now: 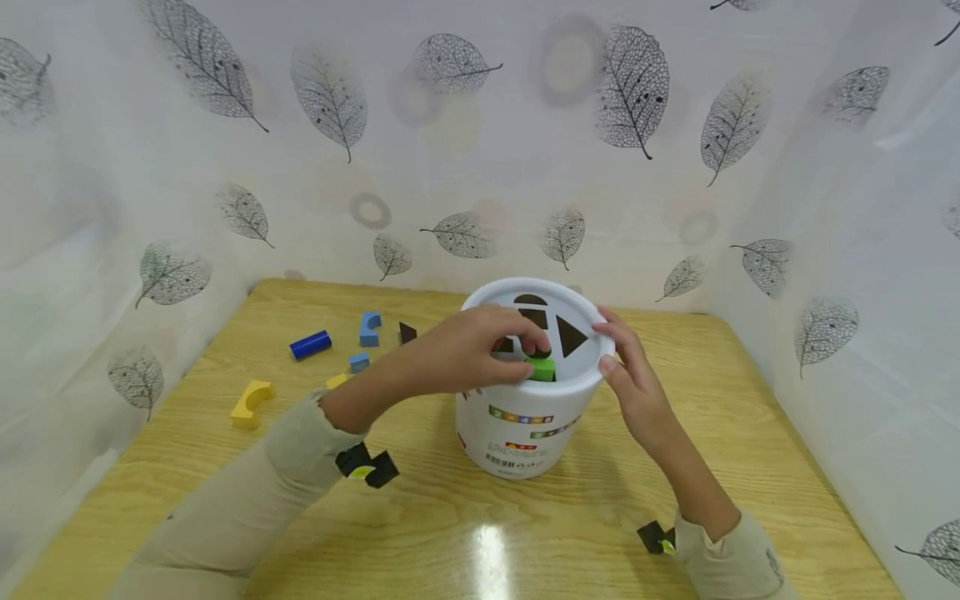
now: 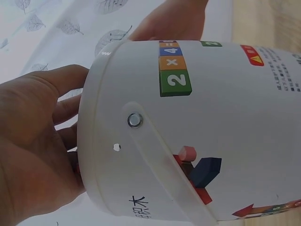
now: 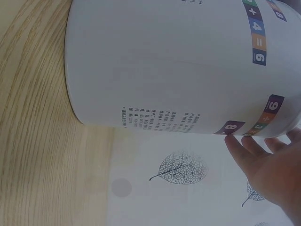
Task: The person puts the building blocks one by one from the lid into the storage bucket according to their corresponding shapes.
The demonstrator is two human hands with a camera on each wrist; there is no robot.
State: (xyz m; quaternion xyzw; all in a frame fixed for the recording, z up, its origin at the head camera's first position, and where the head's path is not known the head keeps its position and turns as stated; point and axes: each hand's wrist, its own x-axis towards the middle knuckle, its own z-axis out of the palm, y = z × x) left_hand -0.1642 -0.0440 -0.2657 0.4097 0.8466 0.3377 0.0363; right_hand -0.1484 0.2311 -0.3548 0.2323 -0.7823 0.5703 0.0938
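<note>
A white lidded bucket [image 1: 517, 433] with printed number blocks stands upright on the table. Its lid [image 1: 542, 321] has dark cut-out shapes, among them a triangle and a half-round. My left hand [image 1: 480, 346] reaches over the lid and pinches a green block [image 1: 542, 369] between thumb and fingers, at a slot near the front rim. How deep the block sits in the slot cannot be seen. At the right side my right hand [image 1: 637, 387] holds the bucket by its rim, the thumb below the other fingers. The left wrist view hides the green block behind the lid edge.
Left of the bucket lie a blue cylinder [image 1: 311, 345], a yellow arch block [image 1: 252, 404], a light blue arch block [image 1: 370, 329], a small blue block [image 1: 358, 362] and a dark piece [image 1: 407, 332]. Another yellow block [image 1: 337, 381] is partly behind the left arm. Leaf-printed sheeting [image 1: 465, 150] surrounds the wooden table [image 1: 675, 500].
</note>
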